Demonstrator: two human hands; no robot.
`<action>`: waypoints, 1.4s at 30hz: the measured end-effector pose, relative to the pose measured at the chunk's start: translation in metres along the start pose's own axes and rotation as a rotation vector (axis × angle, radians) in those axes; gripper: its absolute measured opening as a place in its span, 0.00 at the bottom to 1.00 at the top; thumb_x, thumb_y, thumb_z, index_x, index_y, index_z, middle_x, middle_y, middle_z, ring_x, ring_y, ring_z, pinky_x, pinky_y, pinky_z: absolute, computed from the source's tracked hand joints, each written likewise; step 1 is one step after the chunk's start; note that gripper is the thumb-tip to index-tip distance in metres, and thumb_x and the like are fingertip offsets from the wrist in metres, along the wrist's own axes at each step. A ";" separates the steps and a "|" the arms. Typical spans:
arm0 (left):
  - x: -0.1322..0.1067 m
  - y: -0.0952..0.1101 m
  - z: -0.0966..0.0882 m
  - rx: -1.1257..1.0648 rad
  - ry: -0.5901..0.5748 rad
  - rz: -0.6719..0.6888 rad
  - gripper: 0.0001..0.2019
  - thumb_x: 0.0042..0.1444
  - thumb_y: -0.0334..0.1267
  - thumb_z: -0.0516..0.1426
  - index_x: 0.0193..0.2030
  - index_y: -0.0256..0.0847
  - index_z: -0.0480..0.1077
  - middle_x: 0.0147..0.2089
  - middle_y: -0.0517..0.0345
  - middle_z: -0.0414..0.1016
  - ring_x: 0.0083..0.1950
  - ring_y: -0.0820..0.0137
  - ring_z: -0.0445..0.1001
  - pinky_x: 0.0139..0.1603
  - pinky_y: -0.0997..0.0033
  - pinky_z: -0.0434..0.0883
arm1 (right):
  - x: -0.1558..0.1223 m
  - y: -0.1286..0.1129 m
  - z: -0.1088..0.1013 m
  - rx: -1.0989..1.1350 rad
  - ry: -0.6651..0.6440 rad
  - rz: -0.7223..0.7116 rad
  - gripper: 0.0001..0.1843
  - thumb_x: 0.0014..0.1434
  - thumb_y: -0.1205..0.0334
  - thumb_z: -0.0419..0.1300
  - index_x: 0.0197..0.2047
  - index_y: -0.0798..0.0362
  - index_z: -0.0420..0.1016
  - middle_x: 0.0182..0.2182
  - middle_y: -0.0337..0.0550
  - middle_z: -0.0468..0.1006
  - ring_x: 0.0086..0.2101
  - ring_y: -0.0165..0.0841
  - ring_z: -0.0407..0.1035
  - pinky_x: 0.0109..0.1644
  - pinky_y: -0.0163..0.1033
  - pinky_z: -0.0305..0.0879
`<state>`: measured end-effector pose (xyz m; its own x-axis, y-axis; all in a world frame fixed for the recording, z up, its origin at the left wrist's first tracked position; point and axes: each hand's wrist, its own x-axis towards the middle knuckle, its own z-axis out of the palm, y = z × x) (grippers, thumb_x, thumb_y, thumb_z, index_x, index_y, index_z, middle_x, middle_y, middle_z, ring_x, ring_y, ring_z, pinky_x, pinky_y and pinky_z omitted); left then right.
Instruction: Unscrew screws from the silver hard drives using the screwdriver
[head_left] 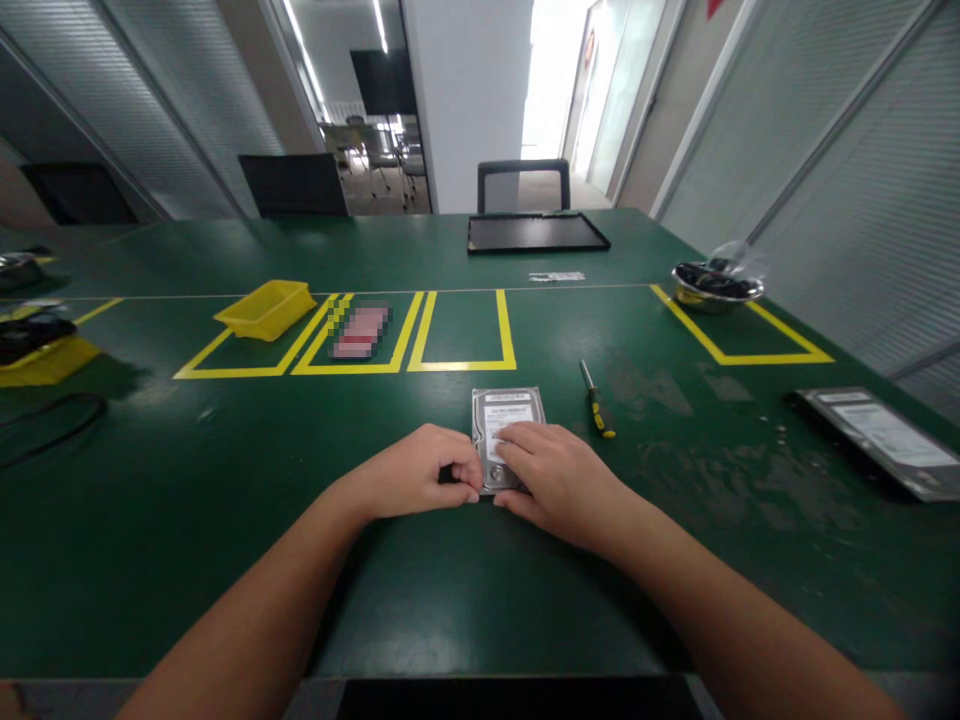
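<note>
A hard drive (508, 405) with a white label lies flat on the green table in front of me. My left hand (431, 470) is at its left edge, fingers curled and thumb tip close to the near left corner. Over the drive's right side lies my right hand (559, 475), its fingers bent across the label and its thumb at the near edge, hiding part of the drive. A screwdriver (598, 408) with a black and yellow handle lies a little to the right, apart from my hands.
Yellow tape outlines (465, 366) mark the table beyond my hands. A yellow tray (268, 308) stands left, beside a pixelated reddish item (361, 332). At right are a metal bowl (716, 290) and a larger drive (885, 430). A dark flat panel (538, 232) lies at the back.
</note>
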<state>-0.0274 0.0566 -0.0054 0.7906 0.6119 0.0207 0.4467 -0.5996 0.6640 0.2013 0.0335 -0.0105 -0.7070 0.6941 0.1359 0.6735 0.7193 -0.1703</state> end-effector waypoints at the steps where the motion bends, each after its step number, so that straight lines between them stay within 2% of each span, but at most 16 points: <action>1: 0.000 0.000 0.000 -0.001 -0.002 -0.003 0.02 0.55 0.29 0.60 0.35 0.38 0.74 0.32 0.63 0.72 0.34 0.75 0.70 0.37 0.76 0.65 | 0.000 0.000 0.000 0.000 0.000 0.002 0.21 0.58 0.55 0.65 0.52 0.57 0.74 0.53 0.52 0.74 0.54 0.45 0.67 0.58 0.50 0.64; 27: 0.000 0.000 0.000 0.000 -0.007 -0.007 0.04 0.53 0.27 0.60 0.34 0.38 0.75 0.32 0.63 0.72 0.34 0.75 0.70 0.38 0.75 0.66 | 0.000 0.002 0.002 0.010 0.012 -0.012 0.22 0.57 0.56 0.66 0.52 0.58 0.74 0.52 0.53 0.74 0.54 0.45 0.66 0.58 0.50 0.63; 33: 0.000 0.000 0.000 0.007 -0.006 0.005 0.04 0.54 0.27 0.60 0.35 0.38 0.75 0.32 0.63 0.72 0.34 0.75 0.71 0.39 0.75 0.66 | -0.001 0.005 -0.002 0.062 0.103 -0.036 0.18 0.63 0.52 0.60 0.49 0.57 0.75 0.47 0.51 0.76 0.50 0.42 0.67 0.54 0.47 0.63; 36: 0.000 0.000 -0.001 0.012 -0.009 0.008 0.04 0.54 0.28 0.61 0.35 0.39 0.75 0.32 0.63 0.73 0.35 0.75 0.71 0.39 0.75 0.66 | -0.001 0.012 -0.006 0.002 0.225 0.080 0.14 0.66 0.57 0.54 0.44 0.56 0.76 0.42 0.49 0.76 0.45 0.40 0.67 0.51 0.46 0.62; 39: -0.001 -0.001 -0.002 0.013 -0.013 0.014 0.04 0.54 0.28 0.61 0.35 0.38 0.75 0.33 0.62 0.73 0.35 0.75 0.71 0.39 0.75 0.67 | -0.001 0.027 -0.009 -0.126 0.327 0.310 0.13 0.66 0.60 0.51 0.40 0.56 0.75 0.39 0.49 0.76 0.41 0.40 0.67 0.48 0.45 0.62; 42: -0.002 -0.002 -0.002 0.014 -0.014 0.017 0.04 0.54 0.28 0.60 0.36 0.39 0.75 0.34 0.61 0.74 0.36 0.74 0.72 0.40 0.74 0.67 | -0.002 0.043 -0.012 -0.262 0.313 0.517 0.13 0.66 0.60 0.51 0.42 0.55 0.74 0.41 0.52 0.74 0.42 0.42 0.66 0.46 0.45 0.62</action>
<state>-0.0308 0.0571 -0.0056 0.8037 0.5947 0.0212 0.4394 -0.6171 0.6528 0.2343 0.0630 -0.0063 -0.2082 0.8992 0.3847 0.9677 0.2465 -0.0525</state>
